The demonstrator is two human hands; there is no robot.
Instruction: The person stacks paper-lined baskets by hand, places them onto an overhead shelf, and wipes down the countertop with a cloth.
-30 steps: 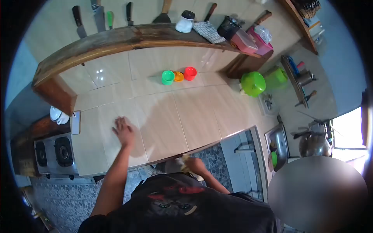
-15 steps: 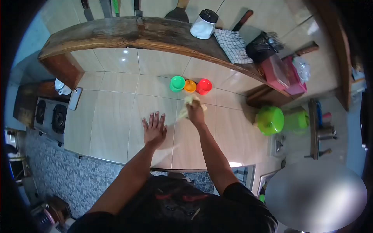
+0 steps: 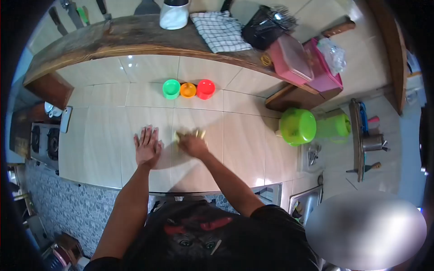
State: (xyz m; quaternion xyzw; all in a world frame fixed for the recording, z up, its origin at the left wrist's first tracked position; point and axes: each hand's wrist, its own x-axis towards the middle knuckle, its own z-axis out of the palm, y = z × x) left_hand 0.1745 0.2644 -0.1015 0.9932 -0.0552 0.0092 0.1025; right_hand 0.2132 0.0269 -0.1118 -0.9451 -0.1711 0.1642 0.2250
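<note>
My left hand (image 3: 148, 147) lies flat on the tiled counter (image 3: 144, 176), fingers spread, with nothing in it. To its right, my right hand (image 3: 193, 145) is closed over a pale yellow cloth (image 3: 202, 134) and presses it against the tiles. Most of the cloth is hidden beneath that hand. Beyond both hands, a green bowl (image 3: 171, 89), a smaller orange bowl (image 3: 188, 90) and a red bowl (image 3: 206, 89) stand side by side near the back wall, apart from my hands.
A wooden shelf (image 3: 135, 43) overhangs the back, carrying a white jar (image 3: 174, 16), a checkered cloth (image 3: 219, 31) and pink containers (image 3: 291, 58). On the right are a lime green tub (image 3: 298, 127) and a sink (image 3: 307, 198). A phone (image 3: 66, 119) and a stove (image 3: 44, 143) are at left.
My right hand has drawn the cloth back from the bowls, toward my body and nearer my left hand. The whole view has shifted, so the bowls and shelf appear further left.
</note>
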